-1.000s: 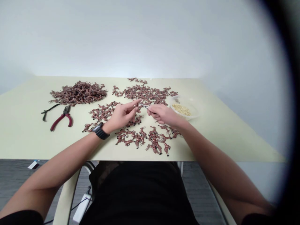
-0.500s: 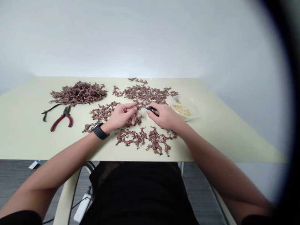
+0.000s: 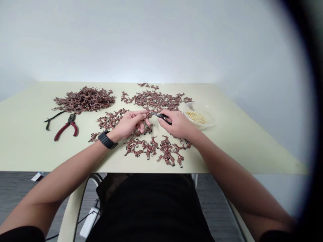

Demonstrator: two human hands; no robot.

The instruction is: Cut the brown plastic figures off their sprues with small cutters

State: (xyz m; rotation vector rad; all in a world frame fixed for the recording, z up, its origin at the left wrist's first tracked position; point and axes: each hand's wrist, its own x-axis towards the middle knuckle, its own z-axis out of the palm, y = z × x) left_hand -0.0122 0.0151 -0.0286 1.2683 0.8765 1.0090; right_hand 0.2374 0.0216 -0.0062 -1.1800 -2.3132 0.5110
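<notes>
My right hand (image 3: 176, 123) is closed around the dark handles of a pair of small pliers (image 3: 161, 116). The metal jaws point left and reach the index fingertip of my left hand (image 3: 130, 124). That hand has its index finger stretched along the jaws and its thumb pressed in against bent fingers. Whatever it pinches is too small and hidden to make out. Many small brown deer-like figures (image 3: 166, 151) lie beneath and in front of both hands. Beside my right hand stands a clear plastic bowl (image 3: 210, 125) with tiny gold-coloured pieces (image 3: 196, 117) in it.
A tall heap of brown figures (image 3: 85, 99) lies at the back left of the pale table (image 3: 247, 141). More figures (image 3: 158, 99) spread across the back middle. Red-handled pliers (image 3: 67, 127) and a black tool (image 3: 51, 120) lie at the left.
My left hand has shifted slightly to the left, and its index finger lies straighter beside the jaws. The pliers stay in my right hand, almost unmoved.
</notes>
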